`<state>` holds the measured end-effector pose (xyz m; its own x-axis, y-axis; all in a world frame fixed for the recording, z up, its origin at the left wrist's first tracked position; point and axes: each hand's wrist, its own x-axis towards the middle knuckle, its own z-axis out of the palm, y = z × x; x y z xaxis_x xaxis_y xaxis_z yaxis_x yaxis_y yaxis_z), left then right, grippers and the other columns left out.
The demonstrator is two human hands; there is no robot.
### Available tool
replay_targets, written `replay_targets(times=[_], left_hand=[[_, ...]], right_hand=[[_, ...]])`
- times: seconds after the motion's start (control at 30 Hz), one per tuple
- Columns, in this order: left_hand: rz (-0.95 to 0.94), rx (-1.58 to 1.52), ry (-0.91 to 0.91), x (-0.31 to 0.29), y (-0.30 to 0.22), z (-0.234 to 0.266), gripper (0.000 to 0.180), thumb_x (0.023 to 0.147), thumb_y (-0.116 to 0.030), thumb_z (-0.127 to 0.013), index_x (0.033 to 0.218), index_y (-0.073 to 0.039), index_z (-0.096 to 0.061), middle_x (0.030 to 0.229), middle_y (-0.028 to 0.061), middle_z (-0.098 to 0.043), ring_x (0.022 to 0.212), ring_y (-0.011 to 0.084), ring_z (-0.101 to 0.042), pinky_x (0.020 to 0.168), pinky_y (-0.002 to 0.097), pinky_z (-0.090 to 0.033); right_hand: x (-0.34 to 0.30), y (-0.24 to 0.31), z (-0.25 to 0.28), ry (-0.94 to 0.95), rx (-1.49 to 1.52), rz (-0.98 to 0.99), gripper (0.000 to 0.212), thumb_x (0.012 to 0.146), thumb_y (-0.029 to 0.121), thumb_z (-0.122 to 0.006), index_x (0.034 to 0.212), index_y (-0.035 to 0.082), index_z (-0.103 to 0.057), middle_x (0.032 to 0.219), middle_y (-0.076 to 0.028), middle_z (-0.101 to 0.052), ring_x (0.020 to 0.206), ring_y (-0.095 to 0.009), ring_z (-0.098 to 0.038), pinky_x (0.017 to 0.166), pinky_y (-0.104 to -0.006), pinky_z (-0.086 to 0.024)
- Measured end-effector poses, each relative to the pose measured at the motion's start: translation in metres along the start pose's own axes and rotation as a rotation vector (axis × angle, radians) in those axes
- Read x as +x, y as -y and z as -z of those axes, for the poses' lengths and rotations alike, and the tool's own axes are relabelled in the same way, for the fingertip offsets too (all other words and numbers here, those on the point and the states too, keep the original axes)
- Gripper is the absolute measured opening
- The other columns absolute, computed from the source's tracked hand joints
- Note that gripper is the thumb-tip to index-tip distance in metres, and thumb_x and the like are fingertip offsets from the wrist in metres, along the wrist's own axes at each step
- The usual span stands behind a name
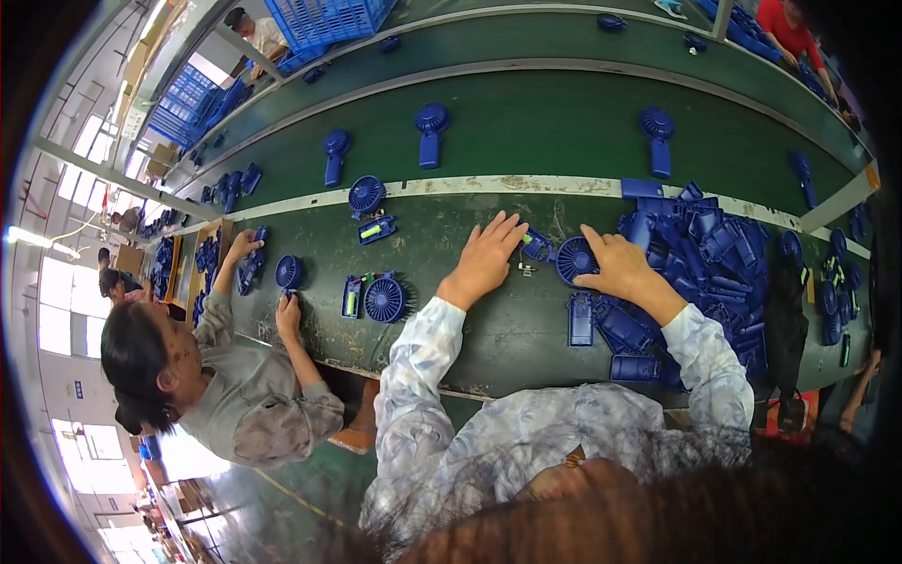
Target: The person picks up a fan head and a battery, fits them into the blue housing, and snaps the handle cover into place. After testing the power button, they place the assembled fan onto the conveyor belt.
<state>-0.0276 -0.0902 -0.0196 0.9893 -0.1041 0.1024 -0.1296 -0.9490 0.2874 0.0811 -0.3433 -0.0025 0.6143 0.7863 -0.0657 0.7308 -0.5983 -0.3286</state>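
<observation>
A blue handheld fan lies on the dark green bench in front of me, its round grille head to the right and its opened handle to the left, with a light green part inside. My right hand grips the head between thumb and fingers. Beside the handle end, my left hand is stretched out palm down, fingers extended, perhaps touching it. A small metallic piece lies just below the handle. Right beside my right hand rises a heap of blue handle shells.
Left of me, a co-worker handles blue fan parts. Between us lie opened fans with green batteries. Beyond a pale rail, assembled fans rest on a green conveyor. A dark cloth hangs at the right.
</observation>
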Motion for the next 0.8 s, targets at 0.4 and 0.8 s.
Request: replay_targets(times=[0.4, 0.8], left_hand=[[0.330, -0.205, -0.029, -0.035, -0.027, -0.011, 0.046, 0.064, -0.023, -0.082, 0.100, -0.004, -0.060, 0.097, 0.0143, -0.060, 0.093, 0.0332, -0.060, 0.077, 0.0420, -0.051], [0.487, -2.043, -0.012, -0.066, -0.079, -0.020, 0.063, 0.084, -0.015, -0.070, 0.139, -0.001, -0.041, 0.098, 0.0003, -0.058, 0.088, 0.0108, -0.055, 0.081, 0.0259, -0.045]], right_hand=[[0.005, 0.004, -0.020, -0.097, 0.236, 0.020, 0.081, 0.057, 0.030, -0.087, 0.119, -0.003, -0.049, 0.107, -0.020, -0.056, 0.103, -0.036, -0.056, 0.090, -0.0401, -0.046], [0.000, -0.001, 0.047, -0.018, 1.260, -0.011, 0.070, 0.074, 0.010, -0.079, 0.133, 0.001, -0.043, 0.116, -0.004, -0.055, 0.104, -0.010, -0.054, 0.093, -0.0256, -0.044]])
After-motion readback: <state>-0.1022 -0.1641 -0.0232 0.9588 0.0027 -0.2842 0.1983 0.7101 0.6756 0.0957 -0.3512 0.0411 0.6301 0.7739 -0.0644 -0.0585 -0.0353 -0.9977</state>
